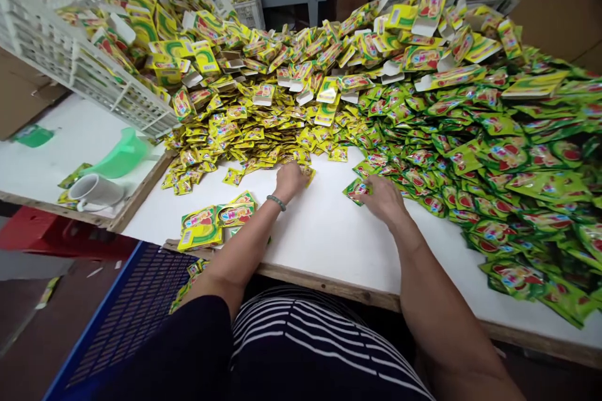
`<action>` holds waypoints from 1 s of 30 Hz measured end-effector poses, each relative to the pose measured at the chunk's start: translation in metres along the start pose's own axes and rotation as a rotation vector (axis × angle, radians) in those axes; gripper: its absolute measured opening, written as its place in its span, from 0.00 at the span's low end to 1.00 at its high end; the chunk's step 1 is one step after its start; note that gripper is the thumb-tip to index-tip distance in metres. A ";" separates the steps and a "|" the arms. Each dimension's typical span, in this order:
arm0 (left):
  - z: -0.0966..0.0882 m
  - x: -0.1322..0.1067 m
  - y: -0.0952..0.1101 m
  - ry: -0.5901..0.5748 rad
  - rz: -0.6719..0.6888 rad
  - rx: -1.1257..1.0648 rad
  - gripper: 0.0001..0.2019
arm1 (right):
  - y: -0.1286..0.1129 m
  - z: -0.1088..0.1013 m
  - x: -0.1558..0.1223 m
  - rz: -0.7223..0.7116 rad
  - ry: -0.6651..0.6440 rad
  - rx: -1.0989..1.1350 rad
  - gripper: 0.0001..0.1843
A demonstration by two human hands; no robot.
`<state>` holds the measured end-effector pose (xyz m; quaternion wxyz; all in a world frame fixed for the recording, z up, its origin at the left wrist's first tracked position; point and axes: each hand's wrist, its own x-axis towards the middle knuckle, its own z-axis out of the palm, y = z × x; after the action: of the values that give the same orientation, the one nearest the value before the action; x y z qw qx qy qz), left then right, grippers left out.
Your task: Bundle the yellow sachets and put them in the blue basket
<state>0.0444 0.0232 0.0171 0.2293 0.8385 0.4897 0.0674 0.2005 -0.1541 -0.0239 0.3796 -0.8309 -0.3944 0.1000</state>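
Note:
My left hand (289,181), with a beaded bracelet at its wrist, is closed at the front of a heap of small yellow sachets (239,128). A yellow sachet (309,176) sticks out beside its fingertips. My right hand (386,201) pinches the edge of a green sachet (355,191) with a watermelon picture, low over the white tabletop (324,225). To its right spreads a large heap of green sachets (508,156). Left of my left forearm lie filled-looking yellow-green boxes (200,228). The fingertips of both hands are partly hidden.
Open small cartons (324,53) are piled along the back, spilling from a tipped white plastic crate (94,68). A white mug (96,191) and a green plastic scoop (123,155) stand at left. A blue crate (126,307) sits below the wooden table edge (329,285).

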 end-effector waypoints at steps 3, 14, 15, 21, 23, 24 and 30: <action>0.002 -0.016 0.010 -0.035 0.149 -0.235 0.13 | -0.018 0.004 -0.001 -0.054 0.039 0.021 0.15; 0.013 -0.040 0.030 -0.430 0.037 -1.271 0.22 | -0.042 0.003 -0.003 0.060 -0.223 0.690 0.19; 0.016 -0.039 0.029 -0.406 0.035 -1.278 0.21 | -0.040 0.002 -0.003 0.070 -0.234 0.677 0.20; 0.030 -0.027 0.019 -0.257 0.059 -1.097 0.13 | -0.020 -0.005 0.002 0.178 0.044 0.099 0.18; 0.033 -0.022 0.012 -0.239 0.055 -1.032 0.12 | -0.014 -0.002 0.002 0.207 0.037 -0.138 0.17; 0.033 -0.020 0.010 -0.226 0.057 -1.007 0.12 | -0.012 0.000 0.002 0.201 0.007 -0.211 0.16; 0.035 -0.020 0.003 -0.146 0.027 -0.954 0.12 | -0.013 0.009 0.002 0.282 -0.035 0.093 0.20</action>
<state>0.0481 -0.0058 -0.0104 0.6213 0.6485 0.3759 0.2285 0.1903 -0.1428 -0.0209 0.3929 -0.8577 -0.2753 0.1848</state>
